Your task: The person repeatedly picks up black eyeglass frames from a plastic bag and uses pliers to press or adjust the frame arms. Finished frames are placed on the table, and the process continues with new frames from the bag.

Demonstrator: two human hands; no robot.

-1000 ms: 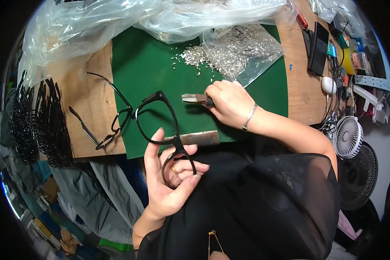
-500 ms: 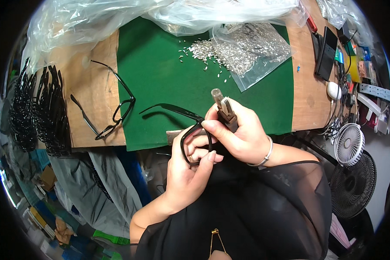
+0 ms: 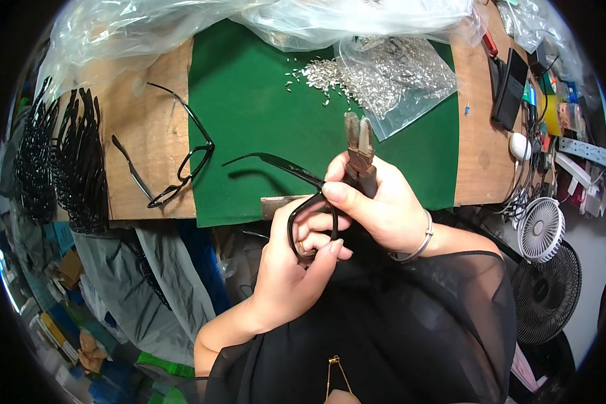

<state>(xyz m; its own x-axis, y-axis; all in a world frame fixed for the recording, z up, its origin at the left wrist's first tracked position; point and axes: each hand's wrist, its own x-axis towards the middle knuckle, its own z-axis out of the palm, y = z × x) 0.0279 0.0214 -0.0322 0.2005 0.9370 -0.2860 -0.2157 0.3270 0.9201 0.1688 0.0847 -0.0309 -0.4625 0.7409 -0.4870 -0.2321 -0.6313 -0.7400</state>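
A black eyeglass frame (image 3: 293, 229) is gripped at its rim by my left hand (image 3: 293, 269), above the front edge of the bench. One temple of it reaches out to the far left over the green mat (image 3: 262, 108). My right hand (image 3: 377, 209) pinches the frame near the hinge with thumb and forefinger. That same hand also holds a pair of worn pliers (image 3: 361, 151) in its palm, jaws pointing away from me and slightly apart. Behind the left hand a small metal block (image 3: 276, 205) sits at the mat's edge, partly hidden.
Another black eyeglass frame (image 3: 182, 176) lies unfolded at the mat's left edge. Bunches of black frames (image 3: 81, 161) stand further left. Small silvery pieces (image 3: 323, 74) spill beside a clear plastic bag (image 3: 404, 81). A phone (image 3: 510, 87), cables and a white fan (image 3: 541, 230) are at the right.
The pliers have turned more upright, and their jaws show more fully. Both hands and the held eyeglass frame have shifted slightly right in the picture.
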